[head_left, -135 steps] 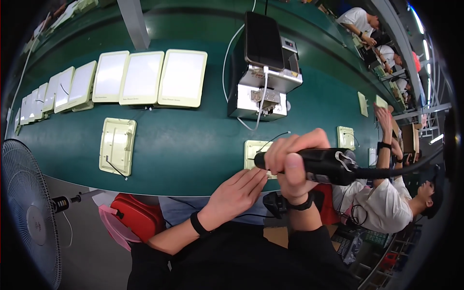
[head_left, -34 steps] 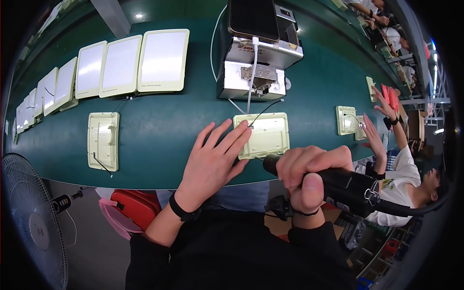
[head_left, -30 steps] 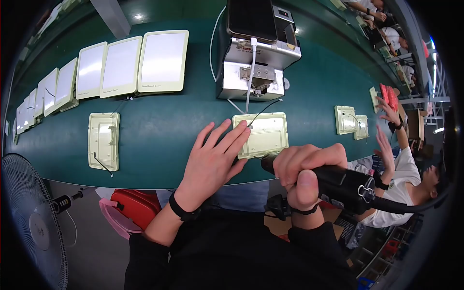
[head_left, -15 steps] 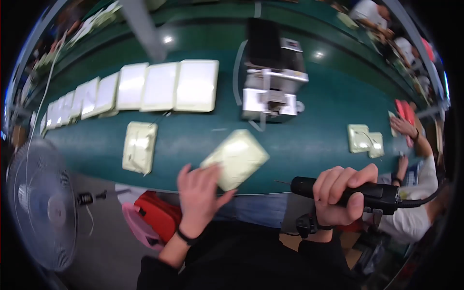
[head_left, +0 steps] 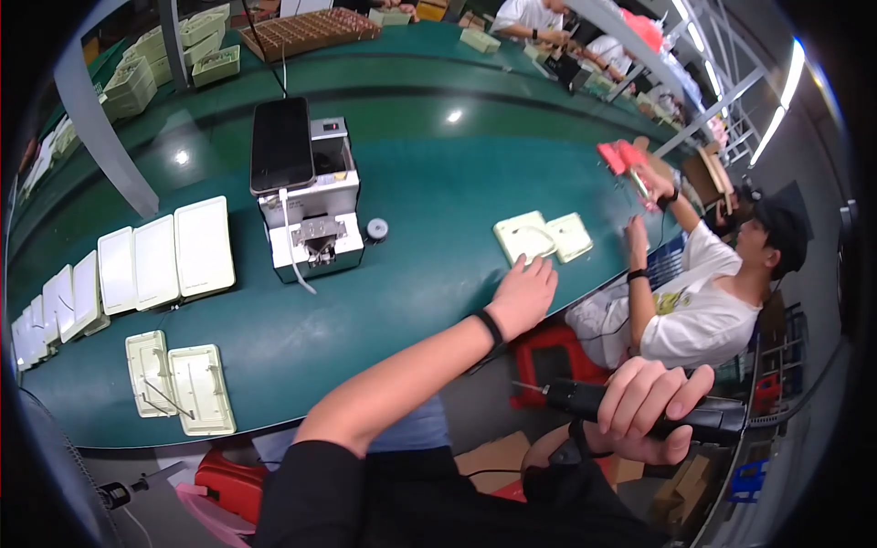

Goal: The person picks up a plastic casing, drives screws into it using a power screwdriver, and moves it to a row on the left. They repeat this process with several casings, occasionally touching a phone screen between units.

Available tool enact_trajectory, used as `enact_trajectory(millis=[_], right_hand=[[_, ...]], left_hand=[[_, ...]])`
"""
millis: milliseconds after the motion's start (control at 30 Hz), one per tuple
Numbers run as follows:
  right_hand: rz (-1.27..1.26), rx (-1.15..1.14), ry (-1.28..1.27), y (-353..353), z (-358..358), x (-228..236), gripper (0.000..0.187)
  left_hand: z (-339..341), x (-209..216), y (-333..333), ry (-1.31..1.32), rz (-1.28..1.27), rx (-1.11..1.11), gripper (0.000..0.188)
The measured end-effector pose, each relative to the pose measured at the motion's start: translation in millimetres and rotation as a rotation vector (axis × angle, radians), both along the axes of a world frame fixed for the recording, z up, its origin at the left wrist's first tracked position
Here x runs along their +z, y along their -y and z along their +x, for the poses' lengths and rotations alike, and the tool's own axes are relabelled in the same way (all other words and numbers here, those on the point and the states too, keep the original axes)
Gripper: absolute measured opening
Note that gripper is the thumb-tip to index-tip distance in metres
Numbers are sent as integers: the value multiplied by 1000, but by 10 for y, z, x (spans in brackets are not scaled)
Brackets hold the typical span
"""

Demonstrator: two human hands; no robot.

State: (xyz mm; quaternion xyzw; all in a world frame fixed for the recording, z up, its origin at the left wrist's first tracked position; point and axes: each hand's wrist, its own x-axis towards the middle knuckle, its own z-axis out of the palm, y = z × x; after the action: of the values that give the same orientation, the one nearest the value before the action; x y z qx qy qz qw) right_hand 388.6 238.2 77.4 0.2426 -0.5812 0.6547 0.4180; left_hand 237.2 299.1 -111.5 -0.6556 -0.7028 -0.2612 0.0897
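Note:
My right hand is wrapped round a black electric screwdriver, its thin bit pointing left, above the table's front edge. Stretched out to the right, my left hand has its fingers extended at the near edge of a cream plastic casing. Whether the fingertips touch it cannot be told. A smaller cream casing adjoins it, with a wire across the two. At the left lie two more open cream casings, one narrower and one wider, with a dark wire over them.
A small machine with a phone on top stands on the green table. White-faced panels overlap in a row at left. At right a co-worker sits with hands near a red tool. A metal post rises at left.
The view has swung right. My left hand has left the cream casing at the middle and reached right; that casing now lies beside the left one. My right hand keeps the screwdriver.

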Motion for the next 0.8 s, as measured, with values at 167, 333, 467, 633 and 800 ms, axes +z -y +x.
enact_trajectory(millis=[167, 333, 467, 633, 800], right_hand=[[46, -71, -10, 34, -24, 131, 29], [123, -37, 101, -78, 20, 52, 30], [45, 58, 8, -118, -242, -33, 31], [33, 49, 69, 155, -987, -150, 39], [18, 58, 170, 738, -1919, -303, 19]], left_hand=[[-94, 30, -813, 81, -67, 5, 64], [-72, -33, -174, 116, -248, 91, 67], [56, -145, 852, 69, -111, 204, 64], [-18, -3, 2090, 10, -126, 299, 64], [-42, 56, 2839, 50, -136, 306, 58]])
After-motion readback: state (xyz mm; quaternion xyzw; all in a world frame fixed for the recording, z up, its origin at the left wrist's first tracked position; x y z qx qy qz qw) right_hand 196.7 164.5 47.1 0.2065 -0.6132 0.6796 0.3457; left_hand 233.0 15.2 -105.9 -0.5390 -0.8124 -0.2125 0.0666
